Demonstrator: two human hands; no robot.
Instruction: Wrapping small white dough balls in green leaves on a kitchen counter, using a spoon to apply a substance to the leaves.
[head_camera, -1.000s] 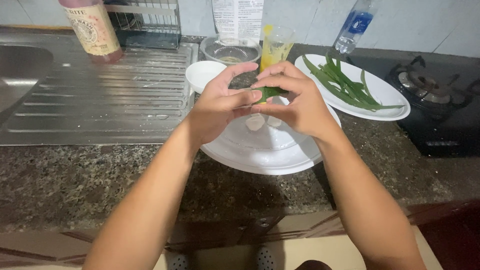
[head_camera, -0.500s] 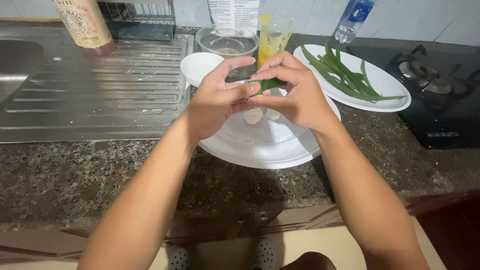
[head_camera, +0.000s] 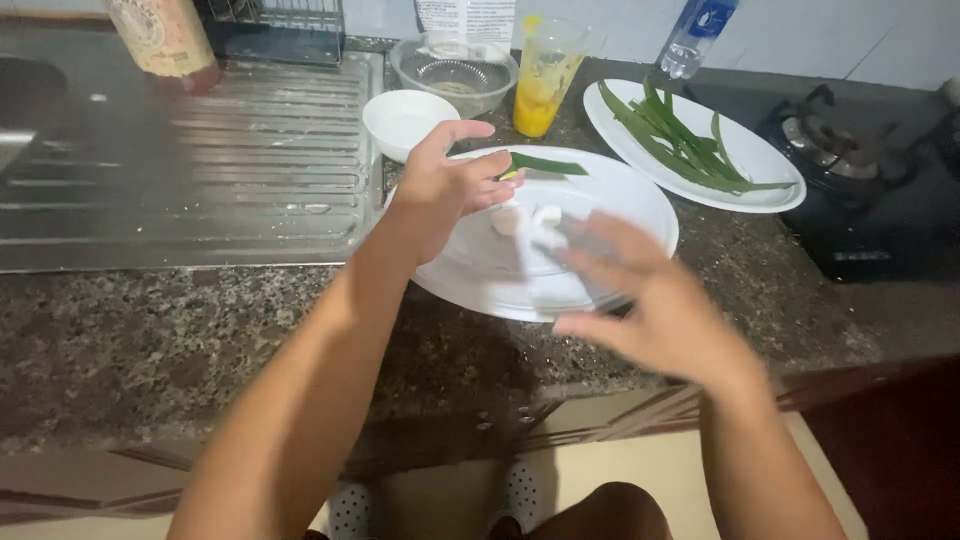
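two white plates (head_camera: 620, 190), two bowls (head_camera: 405, 118)

Hands part over the plate; only one keeps the leaf

The right hand (head_camera: 640, 300), which half a second ago pinched the narrow green leaf strip (head_camera: 545, 164) together with the left hand (head_camera: 445, 190), has let go and dropped back toward the near rim of the round white plate (head_camera: 640, 200), blurred, fingers spread. The strip now juts rightward from the left fingertips alone, no longer hidden between both hands.
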